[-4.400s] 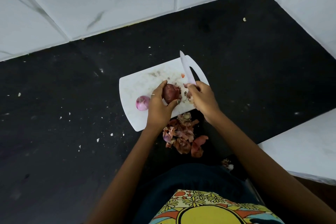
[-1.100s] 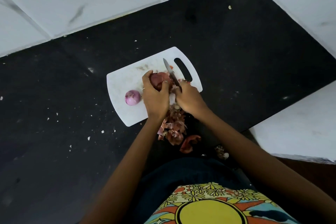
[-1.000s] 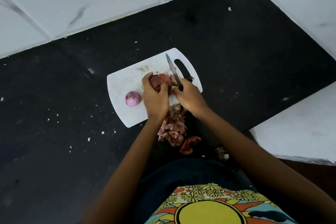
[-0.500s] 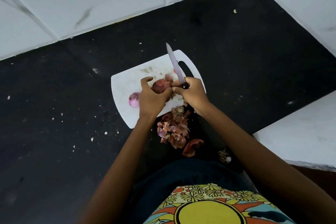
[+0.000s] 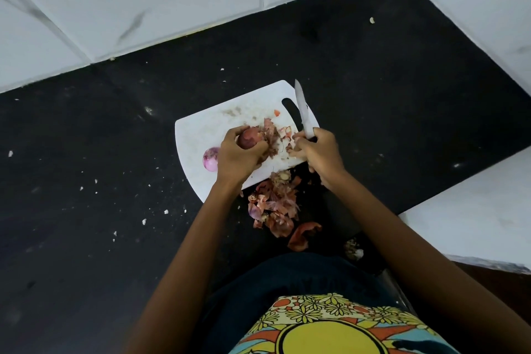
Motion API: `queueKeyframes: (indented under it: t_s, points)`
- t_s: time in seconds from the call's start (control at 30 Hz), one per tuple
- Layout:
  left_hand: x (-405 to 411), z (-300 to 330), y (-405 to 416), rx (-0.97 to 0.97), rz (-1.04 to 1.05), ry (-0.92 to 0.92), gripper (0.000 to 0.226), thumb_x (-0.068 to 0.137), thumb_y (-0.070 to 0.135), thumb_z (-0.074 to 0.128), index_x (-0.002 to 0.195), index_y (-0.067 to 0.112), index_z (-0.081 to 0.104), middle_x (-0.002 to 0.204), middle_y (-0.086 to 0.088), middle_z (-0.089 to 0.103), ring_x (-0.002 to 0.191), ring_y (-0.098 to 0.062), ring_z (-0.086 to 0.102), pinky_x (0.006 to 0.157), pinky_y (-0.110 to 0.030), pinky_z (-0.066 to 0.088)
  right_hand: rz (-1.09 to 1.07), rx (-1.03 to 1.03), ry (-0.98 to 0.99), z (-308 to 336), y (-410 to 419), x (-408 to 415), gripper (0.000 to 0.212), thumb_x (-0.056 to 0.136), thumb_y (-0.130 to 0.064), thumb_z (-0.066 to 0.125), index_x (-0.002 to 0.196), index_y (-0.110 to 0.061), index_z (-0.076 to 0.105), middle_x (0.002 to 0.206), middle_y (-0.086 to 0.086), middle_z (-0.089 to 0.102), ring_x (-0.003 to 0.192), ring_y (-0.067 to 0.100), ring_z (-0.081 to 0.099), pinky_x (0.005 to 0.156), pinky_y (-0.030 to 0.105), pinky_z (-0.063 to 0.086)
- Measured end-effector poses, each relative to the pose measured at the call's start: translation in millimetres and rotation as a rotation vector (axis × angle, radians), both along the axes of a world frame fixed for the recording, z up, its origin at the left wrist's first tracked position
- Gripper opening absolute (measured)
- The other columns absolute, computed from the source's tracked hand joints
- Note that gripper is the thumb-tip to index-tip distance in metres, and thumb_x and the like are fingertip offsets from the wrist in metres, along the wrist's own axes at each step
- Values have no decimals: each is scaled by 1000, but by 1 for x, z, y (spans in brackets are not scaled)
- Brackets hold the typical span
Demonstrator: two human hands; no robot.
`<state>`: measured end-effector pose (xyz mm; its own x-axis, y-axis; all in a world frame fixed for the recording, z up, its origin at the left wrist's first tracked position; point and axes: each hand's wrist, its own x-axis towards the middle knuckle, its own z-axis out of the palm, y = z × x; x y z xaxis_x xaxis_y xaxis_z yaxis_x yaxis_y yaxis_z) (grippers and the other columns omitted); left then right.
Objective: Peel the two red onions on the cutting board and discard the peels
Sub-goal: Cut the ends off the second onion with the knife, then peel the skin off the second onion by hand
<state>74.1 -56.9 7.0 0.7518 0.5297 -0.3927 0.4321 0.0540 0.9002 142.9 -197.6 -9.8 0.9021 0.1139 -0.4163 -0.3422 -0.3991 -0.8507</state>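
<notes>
A white cutting board [image 5: 207,129] lies on the black counter. My left hand [image 5: 237,156] grips a red onion [image 5: 250,137] over the board, with dry skin hanging off its right side. A second, pale purple peeled onion [image 5: 210,158] rests on the board just left of that hand. My right hand [image 5: 319,152] holds a knife [image 5: 303,112] by its handle, blade pointing up and away, its fingers close to loose peel scraps [image 5: 283,138] on the board. A heap of peels [image 5: 274,204] lies on the counter just in front of the board.
The black counter [image 5: 100,181] carries scattered white crumbs. White marble tiles [image 5: 143,0] form the back wall and a tiled wall [image 5: 474,8] closes the right side. A white ledge [image 5: 474,210] sits at the lower right. My torso is at the bottom.
My hands have drawn apart: the right hand with the knife moved right, away from the onion. A strip of skin now hangs from the onion and scraps lie on the board.
</notes>
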Motion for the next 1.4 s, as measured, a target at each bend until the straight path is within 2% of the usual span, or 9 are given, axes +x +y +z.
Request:
queueKeyframes:
  t_s: [0.1,0.2,0.3,0.4,0.6,0.87,1.07,1.27,1.4]
  points:
    - [-2,3,-3,-36,-13,-31,41,86,15,68,123,20,53,102,9,55,85,-1,57,60,-15,54,37,67,6,5,4,2,18,88,-29,65,95,-12,63,84,8,64,63,14,63,36,20,34]
    - [-1,5,-3,-163,23,-19,33,90,19,63,121,23,54,103,10,55,91,-5,56,68,-24,55,149,36,13,9,11,3,27,88,-34,64,103,-11,61,76,-1,58,61,12,57,42,22,36]
    - [-1,7,1,-270,79,0,30,91,20,58,121,24,54,112,2,56,96,-15,56,70,-29,53,196,-57,-94,10,14,4,29,96,-34,51,88,-7,58,64,-3,47,52,10,43,51,29,34]
    - [0,10,8,-346,124,-13,22,93,18,54,114,26,54,111,0,55,93,-17,57,67,-28,52,209,-239,-272,9,7,6,27,100,-22,39,85,-12,58,78,0,47,64,14,49,61,30,35]
    - [0,13,13,-395,122,-18,21,95,19,51,116,24,52,113,-1,54,96,-18,57,67,-28,51,281,-545,-372,2,-7,23,35,99,-18,47,132,-6,51,115,12,42,89,19,49,79,28,40]
    - [1,16,16,-441,149,-1,25,94,17,51,118,22,52,116,-2,54,107,-23,55,65,-28,50,266,-787,-493,-6,1,32,29,89,-26,63,116,-14,62,116,8,53,109,26,47,87,36,40]
    - [2,18,19,-477,168,-25,27,93,17,50,120,20,53,114,-2,55,108,-24,56,67,-29,49,520,-472,-766,-9,29,29,28,94,-15,50,116,-4,63,120,13,57,113,30,50,96,44,42]
    - [2,19,21,-494,198,-39,25,91,14,51,113,23,56,114,-3,57,106,-23,58,66,-29,50,899,-509,-701,-37,46,19,51,103,-30,30,149,-7,26,157,14,21,147,25,10,118,32,1]
    - [3,17,19,-515,184,-40,25,92,13,49,115,22,54,110,-3,58,103,-21,57,63,-27,49,949,-413,-696,-37,21,-7,58,100,-38,17,149,-9,28,157,9,23,147,19,10,120,32,2]
